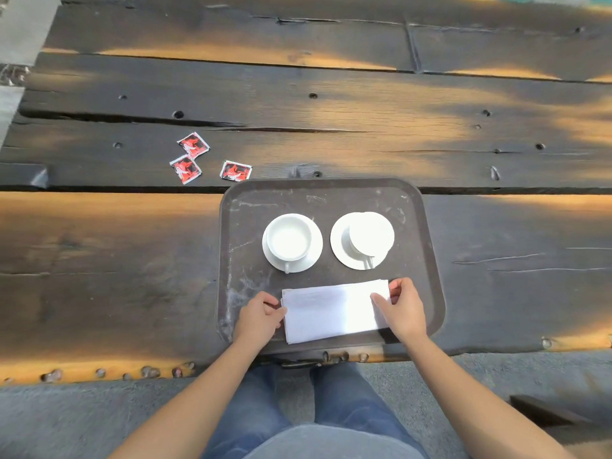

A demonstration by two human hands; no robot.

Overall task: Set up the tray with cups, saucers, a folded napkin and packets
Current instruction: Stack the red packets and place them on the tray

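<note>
Tray is sitting at the near edge of the bench, dark and pretty scuffed up, right in front of my knees. On it I've got two white cups on saucers side by side toward the far half: the left cup on its saucer, the right cup on its saucer, both handles pointing back at me. The folded napkin lies flat across the near half of the tray, slightly skewed. My left hand has its grip pinched on the napkin's left edge, and my right hand is pinching the right end, thumb on top and fingers curled over the far corner. Three red packets are off the tray, out on the bench planks past its far left corner, the nearest one just beside the rim.
</note>
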